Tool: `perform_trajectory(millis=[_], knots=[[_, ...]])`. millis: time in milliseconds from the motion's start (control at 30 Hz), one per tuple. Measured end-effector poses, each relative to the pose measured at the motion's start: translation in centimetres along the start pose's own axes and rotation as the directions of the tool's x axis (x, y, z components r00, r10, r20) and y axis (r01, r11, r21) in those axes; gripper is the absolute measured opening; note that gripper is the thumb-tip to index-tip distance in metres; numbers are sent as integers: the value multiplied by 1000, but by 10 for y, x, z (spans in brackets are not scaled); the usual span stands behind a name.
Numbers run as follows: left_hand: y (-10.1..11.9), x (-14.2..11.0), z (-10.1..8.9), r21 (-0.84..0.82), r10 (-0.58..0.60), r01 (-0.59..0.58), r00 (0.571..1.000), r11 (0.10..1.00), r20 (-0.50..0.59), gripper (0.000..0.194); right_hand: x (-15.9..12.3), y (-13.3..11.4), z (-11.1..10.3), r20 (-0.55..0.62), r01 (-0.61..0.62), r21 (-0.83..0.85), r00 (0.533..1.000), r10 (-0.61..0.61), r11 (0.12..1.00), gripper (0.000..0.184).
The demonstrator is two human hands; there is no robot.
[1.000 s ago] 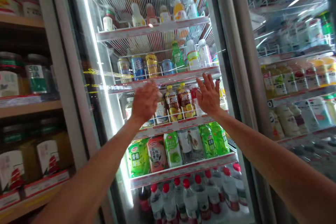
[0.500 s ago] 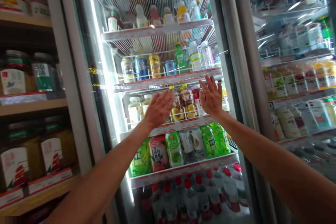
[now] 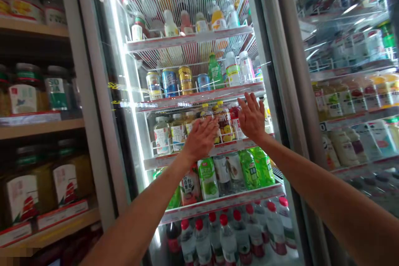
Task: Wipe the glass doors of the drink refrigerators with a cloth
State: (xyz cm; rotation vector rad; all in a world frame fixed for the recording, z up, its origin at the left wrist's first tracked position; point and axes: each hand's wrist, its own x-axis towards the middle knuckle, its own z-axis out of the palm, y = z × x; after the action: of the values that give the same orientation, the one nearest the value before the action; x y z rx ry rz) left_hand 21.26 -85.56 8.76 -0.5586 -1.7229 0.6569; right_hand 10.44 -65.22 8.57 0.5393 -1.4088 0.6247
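My left hand [image 3: 201,138] reaches forward, open, its fingers stretched out to the upper right with nothing in them. Right of it my right hand [image 3: 253,119] is raised, open, palm toward the cooler and fingers spread. Both are in front of the glass door [image 3: 187,106] of a lit drinks cooler; whether they touch the glass I cannot tell. Behind the hands stand dark tea bottles with yellow caps [image 3: 225,124] and pale bottles with white labels [image 3: 161,136]. Below them is a row with a green-labelled bottle [image 3: 208,178] and green bottles [image 3: 249,170].
Cans [image 3: 170,82] and bottles fill the upper racks. Water bottles with red caps [image 3: 229,239] stand at the bottom. On the left, wooden shelves [image 3: 40,128] hold large jars [image 3: 23,93]. A metal door frame [image 3: 282,62] separates this cooler from another stocked one at the right.
My left hand has moved right and slightly down, closer to my right hand. My right hand has shifted slightly to the right. The view has shifted a little.
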Motion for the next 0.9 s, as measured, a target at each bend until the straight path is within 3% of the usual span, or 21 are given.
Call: perform_trajectory(millis=[33,100,133,200,233,267,300,333,433,467,533,600,633,700,767,800,833,900], knots=[[-10,-7,-5,18,-37,38,999,999,-9,39,0,0,0,4,0,-5,1000,0,1000,44],[-43,-25,-21,69,-271,279,957,958,-103,42,0,0,0,10,-5,-16,1000,5,1000,44],[-62,-33,-29,79,-413,430,894,899,-172,44,-1,-1,0,10,-10,-18,1000,11,1000,43],[-90,-42,-41,47,-635,674,715,738,-292,46,-1,-3,0,8,-24,-16,1000,24,1000,44],[-96,-42,-43,21,-696,740,642,673,-322,48,-1,-4,0,7,-30,-10,1000,30,999,44],[-95,-39,-42,1,-724,768,605,641,-330,49,-1,-5,0,8,-34,-4,999,34,999,44],[-88,-34,-38,-3,-722,760,617,650,-312,50,-1,-6,0,11,-37,3,999,37,999,45],[-77,-28,-33,6,-691,721,665,692,-284,50,-1,-6,0,12,-40,8,999,40,999,45],[-36,-11,-15,32,-458,467,877,884,-146,46,-1,-4,-1,14,-43,14,999,43,999,44],[-26,-9,-12,22,-359,362,930,932,-86,44,-1,-3,-1,13,-40,11,999,40,999,43],[-24,-14,-15,10,-250,250,968,968,-25,41,-1,-1,-2,13,-22,2,1000,22,1000,42],[-43,-30,-28,47,-335,339,939,939,-80,41,-1,0,-2,12,-4,-7,1000,4,1000,42],[-57,-39,-36,67,-432,445,890,893,-147,42,-1,0,-2,10,-1,-11,1000,1,1000,41],[-85,-55,-49,52,-611,644,746,763,-265,45,-2,-1,-2,3,-9,-16,1000,9,1000,41],[-97,-58,-53,8,-698,735,648,678,-305,48,-2,-3,-1,-2,-21,-15,1000,21,1000,41],[-94,-55,-51,-1,-704,737,645,676,-296,49,-2,-4,-1,-3,-26,-14,1000,26,1000,41],[-84,-49,-45,-1,-685,712,675,702,-274,49,-2,-5,-1,-1,-28,-13,1000,28,1000,41],[-52,-32,-29,8,-581,594,788,804,-202,48,-2,-4,-1,4,-27,-15,1000,27,1000,41]])
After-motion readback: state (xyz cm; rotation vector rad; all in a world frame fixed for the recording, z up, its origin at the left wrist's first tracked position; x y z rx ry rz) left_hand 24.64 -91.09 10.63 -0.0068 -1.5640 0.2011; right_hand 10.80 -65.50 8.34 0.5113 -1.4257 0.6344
